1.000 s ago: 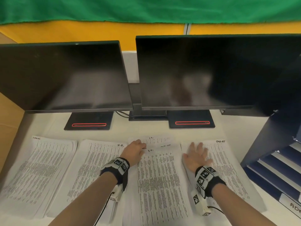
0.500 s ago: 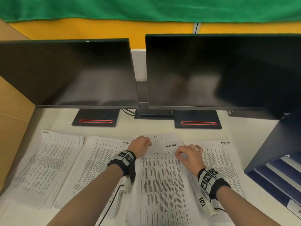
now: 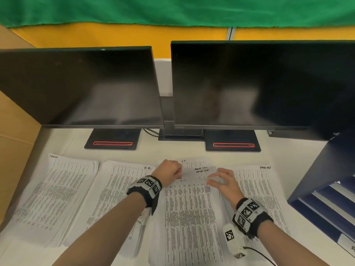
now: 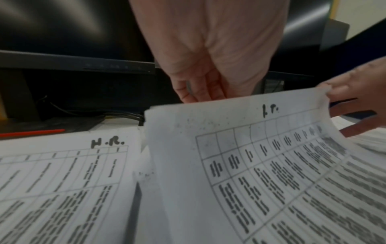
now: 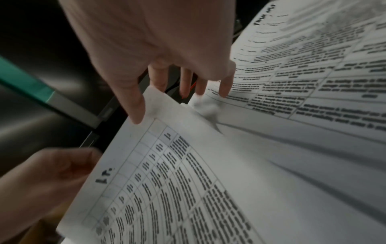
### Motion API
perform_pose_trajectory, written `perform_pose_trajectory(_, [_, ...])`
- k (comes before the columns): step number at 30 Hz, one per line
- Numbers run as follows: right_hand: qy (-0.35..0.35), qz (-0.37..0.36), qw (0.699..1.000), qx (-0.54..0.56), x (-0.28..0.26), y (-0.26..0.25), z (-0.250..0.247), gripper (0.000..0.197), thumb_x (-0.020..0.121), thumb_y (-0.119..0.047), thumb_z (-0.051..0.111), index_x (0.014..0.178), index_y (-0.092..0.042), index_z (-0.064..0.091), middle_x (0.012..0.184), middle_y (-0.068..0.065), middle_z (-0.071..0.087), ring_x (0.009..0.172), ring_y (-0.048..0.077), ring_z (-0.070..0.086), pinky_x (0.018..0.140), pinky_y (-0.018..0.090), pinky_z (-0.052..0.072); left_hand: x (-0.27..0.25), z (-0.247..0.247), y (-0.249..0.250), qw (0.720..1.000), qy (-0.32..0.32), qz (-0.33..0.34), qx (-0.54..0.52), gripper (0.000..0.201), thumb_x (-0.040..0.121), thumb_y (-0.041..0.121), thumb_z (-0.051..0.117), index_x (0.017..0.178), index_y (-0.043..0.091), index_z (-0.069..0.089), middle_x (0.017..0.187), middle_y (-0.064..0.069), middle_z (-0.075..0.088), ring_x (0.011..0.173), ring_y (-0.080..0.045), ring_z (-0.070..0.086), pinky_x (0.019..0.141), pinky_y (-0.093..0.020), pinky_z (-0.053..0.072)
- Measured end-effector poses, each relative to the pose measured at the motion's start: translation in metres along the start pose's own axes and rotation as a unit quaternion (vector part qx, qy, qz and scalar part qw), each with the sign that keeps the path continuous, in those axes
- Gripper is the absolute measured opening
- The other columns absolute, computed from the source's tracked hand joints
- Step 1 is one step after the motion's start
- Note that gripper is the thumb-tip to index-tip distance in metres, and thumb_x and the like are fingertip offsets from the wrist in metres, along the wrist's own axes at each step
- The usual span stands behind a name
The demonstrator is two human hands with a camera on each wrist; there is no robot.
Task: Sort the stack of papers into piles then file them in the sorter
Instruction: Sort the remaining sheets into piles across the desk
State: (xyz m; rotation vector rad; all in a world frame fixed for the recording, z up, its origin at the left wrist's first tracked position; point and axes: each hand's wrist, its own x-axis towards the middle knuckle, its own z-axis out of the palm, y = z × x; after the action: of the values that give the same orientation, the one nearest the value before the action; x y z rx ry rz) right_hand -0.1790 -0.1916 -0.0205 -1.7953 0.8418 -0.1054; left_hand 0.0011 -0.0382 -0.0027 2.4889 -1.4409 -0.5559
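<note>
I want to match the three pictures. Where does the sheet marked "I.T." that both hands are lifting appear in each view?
Head: I.T. sheet at lower centre, its far edge raised between the left hand and right hand.
Left wrist: I.T. sheet fills the right half.
Right wrist: I.T. sheet at lower centre.
Shared landmark: the handwritten "I.T." mark, faint in the head view.

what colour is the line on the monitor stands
Red: each black monitor stand has a thin red outlined strip along its front, clearest in the head view.
</note>
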Motion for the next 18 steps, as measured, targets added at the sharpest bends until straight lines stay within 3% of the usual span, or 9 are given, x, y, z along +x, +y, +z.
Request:
perform_pose_trajectory(4, [0.015,0.016,0.992,0.128,-0.003,-0.004,-0.002,0.022,0.089,-0.007,0.051,0.092,-0.006,0.073,0.118,0.006,0.058,0.11,0.016,0.051,0.092,0.026,0.034,-0.005,0.006,-0.008,1.0,0.017,0.022,0.004,0.023,0.095,0.023,0.048,0.087,0.007,0.062,0.084,-0.004,0.059,0.077,-0.017,0.053,0.071,-0.023,0.036])
perform_pose_trajectory(7, [0.065,0.059,0.977,0.193,-0.002,-0.005,-0.002,0.031,0.094,-0.023,0.048,0.09,-0.005,0.073,0.1,0.001,0.07,0.098,0.015,0.06,0.079,0.023,0.039,-0.009,0.009,-0.011,1.0,0.02,0.022,-0.01,0.027,0.097,0.024,0.045,0.092,0.006,0.065,0.089,-0.006,0.063,0.079,-0.017,0.053,0.075,-0.023,0.037])
perform_pose_trajectory(9, [0.073,0.043,0.984,0.155,0.001,-0.003,-0.003,0.023,0.091,-0.025,0.056,0.09,-0.009,0.073,0.095,0.001,0.072,0.094,0.016,0.062,0.088,0.031,0.046,-0.01,0.011,-0.011,0.999,0.023,0.026,-0.018,0.028,0.097,0.025,0.045,0.096,0.008,0.067,0.093,-0.006,0.066,0.084,-0.018,0.056,0.077,-0.023,0.038])
perform_pose_trajectory(11, [0.064,0.015,0.994,0.091,0.003,-0.003,-0.003,0.008,0.084,-0.014,0.066,0.089,-0.01,0.071,0.095,0.001,0.07,0.093,0.016,0.061,0.094,0.036,0.046,-0.011,0.011,-0.012,0.999,0.024,0.023,-0.032,0.027,0.097,0.025,0.047,0.099,0.009,0.068,0.097,-0.005,0.066,0.087,-0.018,0.057,0.079,-0.023,0.039])
perform_pose_trajectory(15, [0.092,-0.009,0.995,0.041,0.005,-0.005,0.0,0.015,0.077,-0.004,0.071,0.08,-0.013,0.06,0.08,0.002,0.06,0.076,0.014,0.055,0.071,0.022,0.044,-0.015,0.013,-0.009,0.997,0.044,0.022,-0.058,0.027,0.09,0.028,0.058,0.113,0.014,0.062,0.108,-0.002,0.053,0.091,-0.017,0.054,0.087,-0.028,0.045])
perform_pose_trajectory(18, [0.111,-0.02,0.993,0.016,0.006,-0.005,0.003,0.022,0.076,-0.003,0.072,0.084,-0.011,0.054,0.07,0.0,0.05,0.065,0.013,0.048,0.065,0.021,0.042,-0.02,0.017,-0.007,0.996,0.077,0.014,-0.034,0.056,0.081,0.033,0.068,0.13,0.023,0.045,0.12,0.003,0.042,0.105,-0.013,0.044,0.095,-0.027,0.039])
